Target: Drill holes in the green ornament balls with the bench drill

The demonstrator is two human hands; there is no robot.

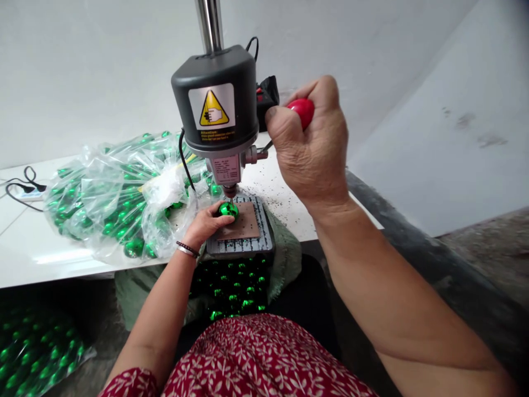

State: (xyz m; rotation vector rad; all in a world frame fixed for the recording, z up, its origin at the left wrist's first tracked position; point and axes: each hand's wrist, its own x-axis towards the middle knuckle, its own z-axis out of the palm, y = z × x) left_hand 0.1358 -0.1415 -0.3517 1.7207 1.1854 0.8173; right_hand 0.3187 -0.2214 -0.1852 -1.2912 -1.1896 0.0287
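A shiny green ball (228, 210) is gripped between the thumb and fingers of my left hand (211, 221), right under the chuck of a drill press (219, 99). The ball rests on a brown board (243, 221) laid over the slotted metal base (265, 234). The bit seems to reach the top of the ball, though I cannot tell whether it has entered. My right hand (312, 143) is wrapped round the red knob (303, 112) of the press's feed lever, to the right of the motor head.
Clear plastic bags (111, 187) of green balls lie on the white table (53, 270) to the left. More green balls (231, 286) sit below the base near my lap, and another bag (41, 347) is at lower left. Dark shavings are scattered right of the base.
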